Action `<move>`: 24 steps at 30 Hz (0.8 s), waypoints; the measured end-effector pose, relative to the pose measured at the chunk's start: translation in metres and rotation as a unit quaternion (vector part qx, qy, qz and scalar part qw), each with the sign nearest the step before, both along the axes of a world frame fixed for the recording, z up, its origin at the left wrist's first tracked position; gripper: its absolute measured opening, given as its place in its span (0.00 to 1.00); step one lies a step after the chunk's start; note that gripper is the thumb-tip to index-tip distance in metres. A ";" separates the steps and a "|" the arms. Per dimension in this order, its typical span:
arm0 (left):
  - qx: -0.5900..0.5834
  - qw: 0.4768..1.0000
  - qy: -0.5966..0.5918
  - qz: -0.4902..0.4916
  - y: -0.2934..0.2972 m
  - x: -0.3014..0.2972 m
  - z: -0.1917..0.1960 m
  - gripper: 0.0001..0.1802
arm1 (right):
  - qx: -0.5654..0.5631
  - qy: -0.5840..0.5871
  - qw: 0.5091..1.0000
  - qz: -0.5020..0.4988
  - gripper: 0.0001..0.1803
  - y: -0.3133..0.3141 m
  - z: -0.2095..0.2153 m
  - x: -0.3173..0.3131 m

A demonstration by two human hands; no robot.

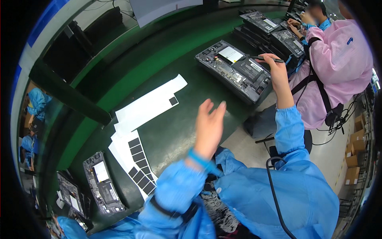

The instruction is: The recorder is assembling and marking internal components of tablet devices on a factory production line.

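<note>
My right hand (275,71) is closed on slim black tweezers (271,59), held over the right edge of an opened laptop base (235,75). That base lies tilted on the table with its inner parts showing: a dark battery, a board and a white label with a small yellow dot. My left hand (210,128) hovers above the table, nearer to me than the laptop base. Its fingers are apart, slightly blurred, with nothing in them. Left of it lie white sheets (149,104), and a strip of black square stickers (139,155) on white backing.
More opened laptop bases are stacked at the far right (260,22). Another laptop base (104,184) lies at the near left, with others beyond the table's left end. A co-worker in pink (338,67) sits close on my right. A dark post (71,93) rises at the left.
</note>
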State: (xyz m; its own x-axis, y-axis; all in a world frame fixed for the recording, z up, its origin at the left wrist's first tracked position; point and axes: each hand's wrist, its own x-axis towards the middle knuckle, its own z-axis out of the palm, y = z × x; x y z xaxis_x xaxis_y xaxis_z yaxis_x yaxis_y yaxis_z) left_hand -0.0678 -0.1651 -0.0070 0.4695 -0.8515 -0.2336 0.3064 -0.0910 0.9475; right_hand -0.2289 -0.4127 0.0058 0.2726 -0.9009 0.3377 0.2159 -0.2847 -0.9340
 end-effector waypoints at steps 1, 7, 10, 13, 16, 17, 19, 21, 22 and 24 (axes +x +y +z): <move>0.015 1.000 0.006 0.025 -0.033 -0.014 -0.008 0.48 | -0.007 0.015 1.000 -0.012 0.10 -0.016 -0.012 -0.002; -0.102 0.990 0.043 0.091 -0.113 -0.059 -0.044 0.26 | 0.058 0.098 0.993 -0.035 0.11 -0.022 -0.013 -0.002; -0.093 0.981 -0.054 0.161 -0.125 -0.072 -0.058 0.23 | 0.077 0.067 0.995 -0.014 0.11 -0.039 -0.013 -0.013; -0.041 0.963 -0.171 0.206 -0.127 -0.084 -0.050 0.28 | 0.137 0.054 0.989 -0.015 0.12 -0.039 -0.004 -0.023; 0.021 0.942 -0.255 0.217 -0.120 -0.081 -0.025 0.31 | 0.201 0.024 0.979 0.026 0.15 -0.038 -0.011 -0.029; -0.044 0.959 -0.179 0.215 -0.120 -0.074 -0.021 0.34 | 0.227 0.006 0.973 0.041 0.15 -0.035 -0.010 -0.023; -0.161 0.975 -0.047 0.146 -0.112 -0.076 0.000 0.42 | 0.261 -0.011 0.964 0.055 0.17 -0.030 -0.008 -0.023; -0.241 0.961 0.016 0.132 -0.122 -0.076 -0.009 0.45 | 0.269 0.000 0.961 0.056 0.17 -0.030 -0.008 -0.021; -0.272 0.951 0.053 0.136 -0.132 -0.075 -0.018 0.45 | 0.277 0.010 0.960 0.052 0.17 -0.032 -0.010 -0.021; -0.282 0.946 0.140 0.076 -0.135 -0.063 -0.014 0.43 | 0.272 -0.034 0.959 0.067 0.18 -0.039 -0.013 -0.038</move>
